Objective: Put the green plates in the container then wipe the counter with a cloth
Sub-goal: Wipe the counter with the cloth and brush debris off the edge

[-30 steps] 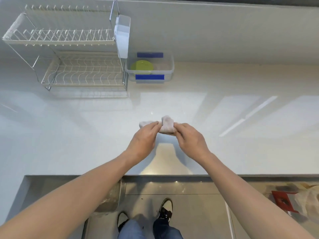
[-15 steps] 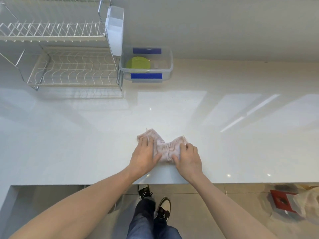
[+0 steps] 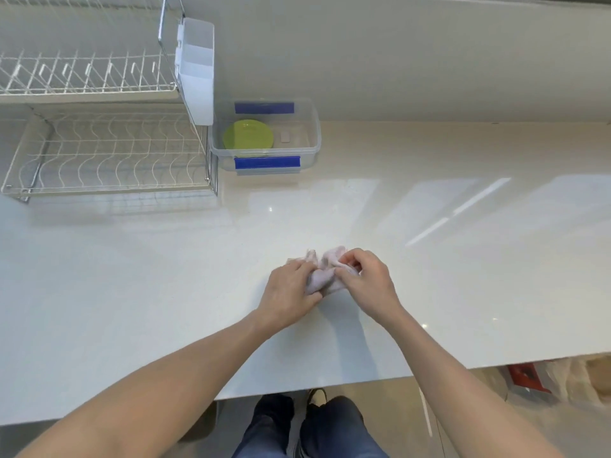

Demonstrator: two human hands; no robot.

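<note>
A small pale pink cloth [image 3: 322,272] lies bunched on the white counter [image 3: 463,276], near its front edge. My left hand [image 3: 291,292] presses down on the cloth's left part. My right hand [image 3: 367,282] pinches a fold of its right part between thumb and fingers. Green plates [image 3: 248,138] lie stacked flat inside a clear plastic container [image 3: 314,127] with blue clips, at the back of the counter against the wall.
A two-tier white wire dish rack [image 3: 99,153] stands at the back left, with a white plastic cutlery holder [image 3: 198,71] hung on its right side, touching the container. Bags [image 3: 562,381] sit on the floor below the counter's right end.
Both hands laid the cloth on the counter and spread it; now the right hand has lifted and pinches a fold while the left stays pressed on it. The view has shifted closer.
</note>
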